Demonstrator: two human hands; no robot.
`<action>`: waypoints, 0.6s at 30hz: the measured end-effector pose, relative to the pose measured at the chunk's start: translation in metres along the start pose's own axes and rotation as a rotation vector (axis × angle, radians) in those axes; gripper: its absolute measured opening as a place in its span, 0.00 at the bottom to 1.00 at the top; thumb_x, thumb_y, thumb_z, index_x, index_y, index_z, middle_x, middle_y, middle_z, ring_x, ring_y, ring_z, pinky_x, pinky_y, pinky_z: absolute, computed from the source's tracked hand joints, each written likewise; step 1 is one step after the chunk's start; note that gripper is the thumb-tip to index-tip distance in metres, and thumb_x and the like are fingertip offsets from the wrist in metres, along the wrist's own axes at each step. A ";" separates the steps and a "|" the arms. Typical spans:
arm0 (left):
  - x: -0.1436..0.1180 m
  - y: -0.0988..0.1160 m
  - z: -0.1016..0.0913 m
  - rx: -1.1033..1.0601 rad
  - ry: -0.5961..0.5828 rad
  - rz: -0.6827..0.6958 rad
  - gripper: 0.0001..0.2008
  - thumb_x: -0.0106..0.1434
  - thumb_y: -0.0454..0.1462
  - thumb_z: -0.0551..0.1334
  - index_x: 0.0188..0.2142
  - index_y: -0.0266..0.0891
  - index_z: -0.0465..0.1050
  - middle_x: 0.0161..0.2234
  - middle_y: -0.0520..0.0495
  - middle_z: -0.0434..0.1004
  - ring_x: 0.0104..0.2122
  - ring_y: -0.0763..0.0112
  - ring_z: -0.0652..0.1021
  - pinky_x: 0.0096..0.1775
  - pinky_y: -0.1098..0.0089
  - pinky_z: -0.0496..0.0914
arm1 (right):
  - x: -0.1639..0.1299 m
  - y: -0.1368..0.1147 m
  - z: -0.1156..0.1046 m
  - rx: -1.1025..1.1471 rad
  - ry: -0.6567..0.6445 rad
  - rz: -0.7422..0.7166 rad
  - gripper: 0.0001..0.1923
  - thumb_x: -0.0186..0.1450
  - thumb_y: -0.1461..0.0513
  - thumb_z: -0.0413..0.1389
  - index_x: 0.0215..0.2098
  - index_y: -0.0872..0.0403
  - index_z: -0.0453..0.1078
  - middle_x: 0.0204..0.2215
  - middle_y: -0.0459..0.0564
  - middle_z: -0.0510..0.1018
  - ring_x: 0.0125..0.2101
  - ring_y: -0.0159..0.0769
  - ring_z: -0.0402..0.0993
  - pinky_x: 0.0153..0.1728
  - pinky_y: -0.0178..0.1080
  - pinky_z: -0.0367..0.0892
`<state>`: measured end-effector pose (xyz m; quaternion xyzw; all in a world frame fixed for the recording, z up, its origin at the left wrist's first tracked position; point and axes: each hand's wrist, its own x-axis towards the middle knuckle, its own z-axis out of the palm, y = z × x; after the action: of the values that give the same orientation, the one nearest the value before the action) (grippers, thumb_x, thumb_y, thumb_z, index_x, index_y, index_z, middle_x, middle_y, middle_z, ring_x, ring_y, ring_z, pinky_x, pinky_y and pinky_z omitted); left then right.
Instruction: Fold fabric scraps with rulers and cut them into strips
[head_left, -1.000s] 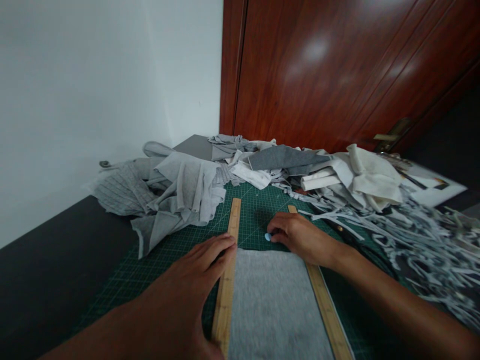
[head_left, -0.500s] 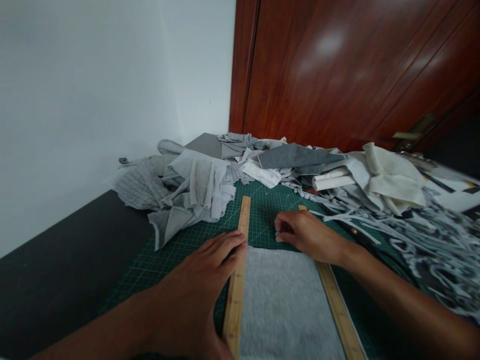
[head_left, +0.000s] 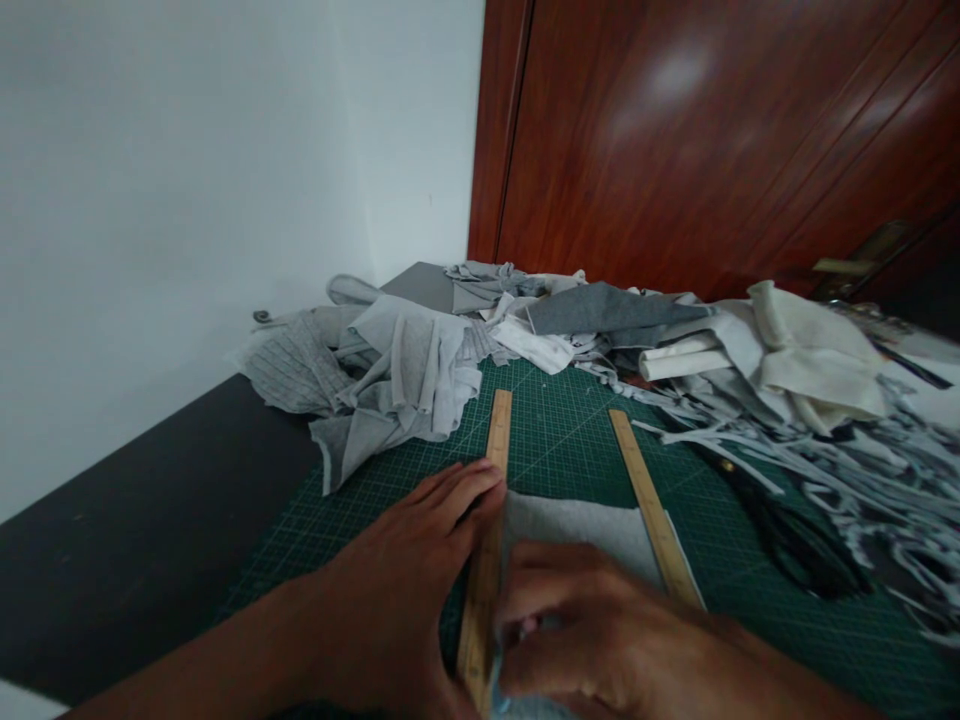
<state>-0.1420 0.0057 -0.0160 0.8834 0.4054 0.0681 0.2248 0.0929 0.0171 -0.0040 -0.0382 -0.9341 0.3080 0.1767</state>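
Left hand lies flat and open, fingers spread, pressing on the left ruler, a long pale wooden strip running away from the near edge of the green cutting mat. Right hand sits just to the right of that ruler at the near edge, fingers curled in a closed grip; a bit of pale blue shows under it at the ruler's side, too blurred to name. Between the two hands' work lies the grey cloth, a flat rectangle of soft light-grey fabric, its left edge against the ruler, its far edge straight. A second ruler lies along the cloth's right edge, untouched. Dark scissors rest on the mat toward the right. Grey and white scraps are heaped along the tabletop's far edge, cut strips piled at the right.
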 end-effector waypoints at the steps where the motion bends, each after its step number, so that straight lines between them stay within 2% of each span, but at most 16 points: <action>1: 0.000 0.000 0.000 -0.003 0.006 0.002 0.73 0.41 0.67 0.74 0.75 0.30 0.50 0.77 0.32 0.43 0.75 0.41 0.49 0.74 0.49 0.48 | 0.000 0.002 0.000 -0.008 -0.017 -0.018 0.09 0.75 0.68 0.56 0.38 0.53 0.76 0.41 0.49 0.83 0.49 0.37 0.77 0.54 0.40 0.71; 6: 0.000 -0.002 0.001 -0.031 0.013 0.005 0.73 0.39 0.66 0.75 0.76 0.33 0.50 0.77 0.32 0.43 0.75 0.39 0.49 0.74 0.46 0.48 | -0.001 0.003 0.003 -0.042 -0.106 -0.009 0.05 0.76 0.62 0.58 0.42 0.50 0.77 0.45 0.48 0.85 0.52 0.38 0.77 0.57 0.41 0.71; 9: -0.001 -0.002 0.002 -0.032 0.029 0.011 0.71 0.41 0.65 0.75 0.75 0.35 0.51 0.77 0.33 0.44 0.75 0.39 0.50 0.73 0.45 0.49 | -0.002 -0.006 0.006 -0.089 -0.088 0.049 0.05 0.77 0.63 0.58 0.44 0.50 0.77 0.48 0.48 0.84 0.53 0.37 0.76 0.59 0.40 0.69; 14: -0.001 -0.001 0.002 -0.031 0.030 0.026 0.71 0.41 0.65 0.76 0.75 0.35 0.52 0.77 0.32 0.45 0.75 0.40 0.51 0.73 0.45 0.50 | -0.006 -0.013 0.007 -0.192 -0.088 0.086 0.07 0.78 0.60 0.57 0.44 0.50 0.78 0.44 0.47 0.85 0.50 0.38 0.75 0.57 0.41 0.70; 18: 0.000 0.000 0.001 -0.023 0.042 0.036 0.70 0.40 0.64 0.76 0.75 0.34 0.53 0.77 0.31 0.44 0.75 0.41 0.51 0.73 0.46 0.50 | -0.004 -0.005 0.005 -0.237 -0.134 0.020 0.11 0.79 0.58 0.55 0.41 0.50 0.77 0.42 0.45 0.84 0.49 0.38 0.75 0.53 0.40 0.70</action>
<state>-0.1417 0.0055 -0.0170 0.8863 0.3932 0.0957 0.2252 0.0948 0.0097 -0.0066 -0.0473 -0.9732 0.1992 0.1050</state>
